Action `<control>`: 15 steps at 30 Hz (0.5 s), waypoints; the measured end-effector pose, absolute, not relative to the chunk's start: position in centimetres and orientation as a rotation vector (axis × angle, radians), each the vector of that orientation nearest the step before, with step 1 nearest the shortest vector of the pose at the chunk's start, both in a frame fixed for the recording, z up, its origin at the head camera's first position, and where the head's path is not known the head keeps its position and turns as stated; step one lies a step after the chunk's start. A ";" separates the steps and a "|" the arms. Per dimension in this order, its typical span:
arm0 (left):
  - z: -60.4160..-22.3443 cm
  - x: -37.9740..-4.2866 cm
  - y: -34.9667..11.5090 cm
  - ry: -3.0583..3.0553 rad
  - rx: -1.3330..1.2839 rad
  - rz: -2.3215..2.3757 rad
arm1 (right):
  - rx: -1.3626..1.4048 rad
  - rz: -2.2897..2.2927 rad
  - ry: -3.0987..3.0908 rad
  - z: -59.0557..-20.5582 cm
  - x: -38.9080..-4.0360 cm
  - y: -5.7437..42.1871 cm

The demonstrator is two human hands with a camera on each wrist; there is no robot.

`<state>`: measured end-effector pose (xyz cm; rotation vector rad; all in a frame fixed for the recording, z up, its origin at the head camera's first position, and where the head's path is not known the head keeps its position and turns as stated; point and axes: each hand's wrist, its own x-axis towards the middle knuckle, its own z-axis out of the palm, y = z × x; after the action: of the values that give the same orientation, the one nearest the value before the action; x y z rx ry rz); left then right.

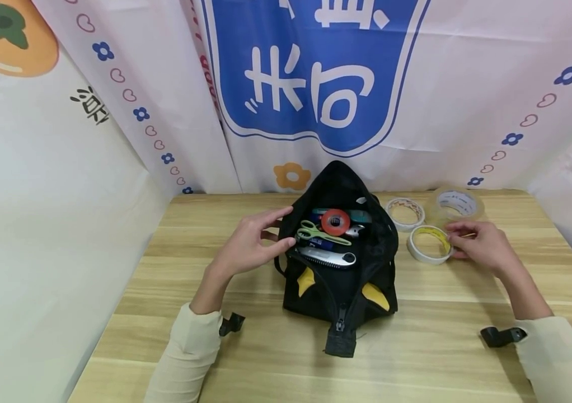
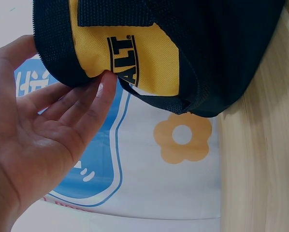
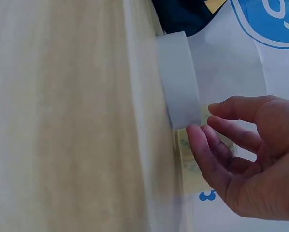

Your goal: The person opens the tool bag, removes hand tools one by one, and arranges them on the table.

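Observation:
A black zip bag (image 1: 311, 302) with yellow patches stands unzipped on the table. My left hand (image 1: 253, 238) touches its left rim with outstretched fingertips; in the left wrist view the hand (image 2: 62, 111) meets the bag beside a yellow panel (image 2: 159, 53). Inside lie green-handled scissors (image 1: 323, 234), a red tape roll (image 1: 335, 222) and a silver-handled cutter (image 1: 328, 257). My right hand (image 1: 482, 246) is at the right edge of a white tape roll (image 1: 419, 254) with a yellow inner ring. In the right wrist view, loosely bent fingers (image 3: 219, 159) are at the end of this roll (image 3: 178, 79), thumb and forefinger apart.
Behind the white roll lie another tape roll (image 1: 405, 224) and a wider clear tape roll (image 1: 454, 204). A printed cloth (image 1: 432, 162) hangs along the table's back edge. The wooden table (image 1: 417, 352) extends in front of the bag.

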<state>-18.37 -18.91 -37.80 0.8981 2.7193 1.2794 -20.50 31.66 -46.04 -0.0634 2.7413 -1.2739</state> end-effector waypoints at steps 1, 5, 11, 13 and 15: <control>-37.8 -18.4 -18.9 2.721 0.899 1.279 | -0.067 -1.256 2.759 -45.9 -20.5 31.6; -37.7 -18.4 -19.0 2.725 0.901 1.278 | -0.092 -1.214 2.822 -45.0 -20.4 31.1; -37.6 -18.3 -19.0 2.741 0.898 1.255 | -0.146 -1.188 2.889 -43.4 -20.3 29.6; -37.6 -18.3 -19.0 2.742 0.897 1.249 | -0.168 -1.186 2.917 -42.9 -20.2 29.1; -37.6 -18.3 -19.0 2.738 0.895 1.254 | -0.206 -1.194 2.951 -42.3 -20.2 28.5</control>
<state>-18.28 -19.01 -37.62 0.8955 2.7384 1.2541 -20.21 28.45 -42.26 -0.2058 2.9506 -1.1937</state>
